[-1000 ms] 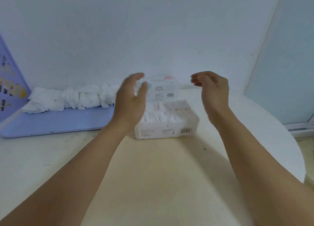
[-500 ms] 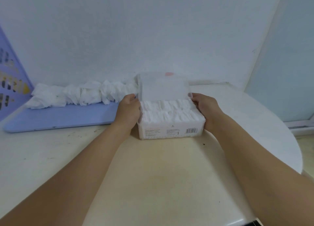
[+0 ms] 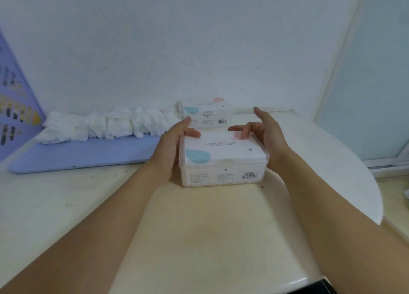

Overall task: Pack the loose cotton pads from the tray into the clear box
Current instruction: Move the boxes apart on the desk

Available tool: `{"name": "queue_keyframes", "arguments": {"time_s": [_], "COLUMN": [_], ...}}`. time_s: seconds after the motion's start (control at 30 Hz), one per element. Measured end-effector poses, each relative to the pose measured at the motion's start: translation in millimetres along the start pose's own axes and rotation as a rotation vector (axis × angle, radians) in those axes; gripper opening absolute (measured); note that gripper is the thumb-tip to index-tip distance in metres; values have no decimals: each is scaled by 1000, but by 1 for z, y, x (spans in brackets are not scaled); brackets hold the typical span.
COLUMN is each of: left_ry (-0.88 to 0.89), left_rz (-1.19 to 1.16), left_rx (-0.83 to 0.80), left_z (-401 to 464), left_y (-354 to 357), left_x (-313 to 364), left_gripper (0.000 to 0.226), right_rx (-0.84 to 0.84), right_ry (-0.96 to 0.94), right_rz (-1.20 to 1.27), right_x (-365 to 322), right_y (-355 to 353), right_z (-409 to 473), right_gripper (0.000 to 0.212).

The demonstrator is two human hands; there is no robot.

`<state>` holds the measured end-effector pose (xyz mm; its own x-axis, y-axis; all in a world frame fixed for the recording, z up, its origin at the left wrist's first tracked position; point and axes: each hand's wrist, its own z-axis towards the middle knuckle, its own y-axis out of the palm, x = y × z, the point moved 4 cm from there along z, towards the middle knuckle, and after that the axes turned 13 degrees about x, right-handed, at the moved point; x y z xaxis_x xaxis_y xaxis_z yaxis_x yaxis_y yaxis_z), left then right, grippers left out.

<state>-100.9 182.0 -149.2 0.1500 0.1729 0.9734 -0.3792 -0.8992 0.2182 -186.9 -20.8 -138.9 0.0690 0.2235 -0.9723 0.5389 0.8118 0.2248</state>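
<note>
- On a cream counter [image 3: 199, 227], a person's two bare forearms reach forward to a clear box [image 3: 223, 174] that stands between the hands, lid down, its printed top reading "COSMETIC PUFF".
- The left hand [image 3: 174, 143] cups the box's left end, palm against the side wall and thumb lying over the lid's far-left corner: a light grasp on the box rather than a clench.
- The right hand [image 3: 263, 132] hovers at the box's right end, fingers relaxed and spread, the index and middle fingertips just over the lid's far-right corner. Whether they touch the lid cannot be told, and the hand holds nothing.
- White pads show through the box's front wall, and it looks full. By these signs the step in hand is the closing of a packed box, the lid apparently seated all round.
- Beyond the hands, a second box [image 3: 207, 114] of the same make stands closed near the wall.
- To the far left of the left hand, a long heap of loose cotton pads [image 3: 108, 125] lies along the back edge of a lilac tray [image 3: 84, 154], well apart from both hands; the packing is plainly not finished.
- The next move, as a judgement, calls for setting the closed box aside and finding an open box with room, then gathering the soft, easily scattered pads in small, squared bunches.
</note>
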Motion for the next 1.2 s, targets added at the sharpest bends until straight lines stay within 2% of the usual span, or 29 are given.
{"name": "queue_keyframes", "arguments": {"time_s": [0.13,0.2,0.37,0.47,0.57,0.6,0.63,0.73,0.77,0.87,0.97,1.1,1.2], "left_ry": [216,287,332,382,568,621,653,621,588,542,512,740,848], "left_rz": [328,422,578,620,731,733,732,751,765,702,700,931,1024], "left_rx": [-193,-243,-248,-222,-78,-23,16,-1,-15,-61,-38,112,220], "left_z": [-6,-9,-3,-7,-6,-5,-3,6,9,11,5,3,11], "left_y": [-1,-2,-9,-5,3,7,12,24,24,22,22,17,5], "left_x": [8,9,6,6,-4,-9,-14,-29,-31,-30,-31,-23,-14], "left_gripper": [40,51,74,71,67,67,69,77,81,82,76,64,53], "right_rx": [-80,-134,-149,-25,266,289,242,-18,-44,96,214,481,637], "right_ry": [-126,-150,-270,-382,-786,-881,-917,-838,-811,-747,-662,-536,-459], "right_rz": [-264,-323,-491,-628,-749,-751,-766,-1049,-1123,-1162,-1207,-1319,-1159], "right_x": [-7,-7,-10,-19,-37,-41,-41,-23,-17,-17,-25,-26,-17], "right_y": [0,-1,-2,-6,-10,-6,0,24,26,15,-5,-40,-59], "right_z": [-5,-7,-9,-10,-17,-22,-27,-28,-25,-15,-10,7,34], "right_gripper": [37,28,40,33,21,19,21,43,48,43,39,32,58]}}
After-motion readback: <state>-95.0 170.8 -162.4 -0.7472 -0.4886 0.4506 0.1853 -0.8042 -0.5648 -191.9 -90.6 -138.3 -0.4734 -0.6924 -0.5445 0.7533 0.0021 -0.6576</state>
